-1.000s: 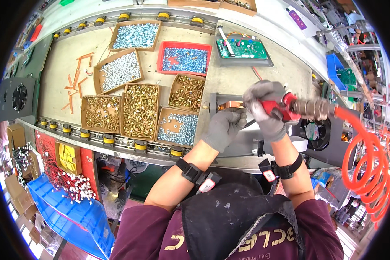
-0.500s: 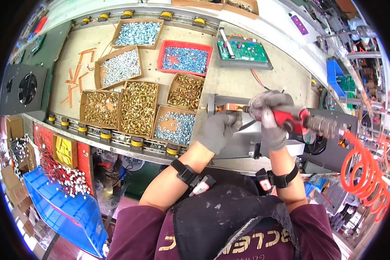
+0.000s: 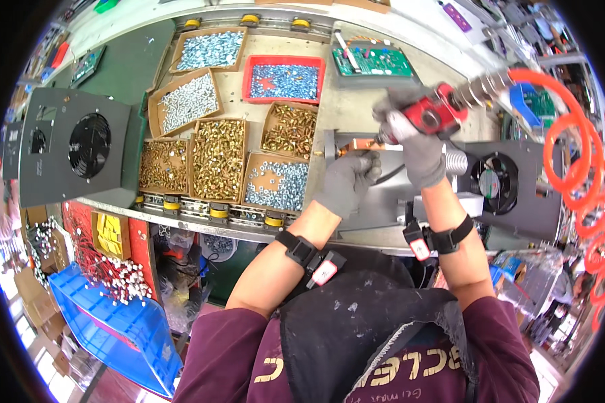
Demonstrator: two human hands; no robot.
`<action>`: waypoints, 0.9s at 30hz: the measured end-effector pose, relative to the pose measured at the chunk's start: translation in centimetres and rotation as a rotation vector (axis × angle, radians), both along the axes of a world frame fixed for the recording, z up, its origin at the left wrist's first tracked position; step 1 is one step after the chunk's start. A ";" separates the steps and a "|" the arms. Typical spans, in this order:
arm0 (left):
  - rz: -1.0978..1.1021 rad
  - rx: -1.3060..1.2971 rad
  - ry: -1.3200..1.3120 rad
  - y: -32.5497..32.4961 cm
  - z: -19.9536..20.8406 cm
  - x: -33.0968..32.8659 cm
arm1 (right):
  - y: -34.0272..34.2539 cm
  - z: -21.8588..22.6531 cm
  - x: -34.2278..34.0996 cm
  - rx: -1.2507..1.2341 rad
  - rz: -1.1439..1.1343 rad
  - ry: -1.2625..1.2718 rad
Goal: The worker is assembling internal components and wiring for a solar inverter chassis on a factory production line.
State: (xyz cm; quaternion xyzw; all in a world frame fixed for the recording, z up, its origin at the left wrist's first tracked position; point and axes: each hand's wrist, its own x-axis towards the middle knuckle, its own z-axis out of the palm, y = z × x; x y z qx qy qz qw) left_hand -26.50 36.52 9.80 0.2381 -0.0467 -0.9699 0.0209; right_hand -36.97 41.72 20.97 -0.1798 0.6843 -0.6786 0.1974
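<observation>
1 red driver [image 3: 439, 113] juts rightward from the right hand [image 3: 420, 153].

The view is bright, and the light looks rather even over the table [image 3: 346, 111], with only soft shadows. Toward the upper left the surface becomes nearly white, and strong white light shows also at the lower left rim. The screws [image 3: 216, 158] give many small glints. The right hand [image 3: 417, 151] is smeared at its fingers, while the left hand [image 3: 348, 185] looks sharper. Straight edges bend near the rim, which has a bluish fringe at left and then turns black.
</observation>
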 end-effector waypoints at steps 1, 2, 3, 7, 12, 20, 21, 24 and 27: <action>-0.069 0.025 -0.028 -0.2 -0.3 -0.2 | 0.0 0.1 0.0 -0.124 0.059 0.007; -0.062 0.029 -0.040 -0.1 -0.5 -0.3 | 0.1 0.2 0.0 -0.226 0.099 0.016; -0.058 0.023 -0.077 0.1 -0.7 -0.4 | 0.2 0.3 0.1 -0.181 0.061 0.067; -0.003 0.108 -0.051 0.8 -1.9 -1.0 | 0.9 1.2 0.0 -0.067 0.056 0.004; -0.057 0.133 -0.015 0.4 -3.2 -1.9 | 0.8 2.6 0.0 -0.097 0.037 0.073; -0.082 0.083 -0.053 0.1 -3.6 -2.1 | 4.3 10.5 1.5 0.748 -0.117 0.449; -0.084 0.102 -0.059 0.0 -3.6 -2.1 | 4.4 11.2 1.3 0.866 -0.111 0.394; -0.094 0.095 -0.069 0.0 -3.6 -2.1 | 4.2 11.6 1.3 1.097 -0.156 0.493; -0.107 0.122 -0.046 -0.1 -3.5 -1.9 | 4.0 10.3 1.7 1.196 -0.218 0.888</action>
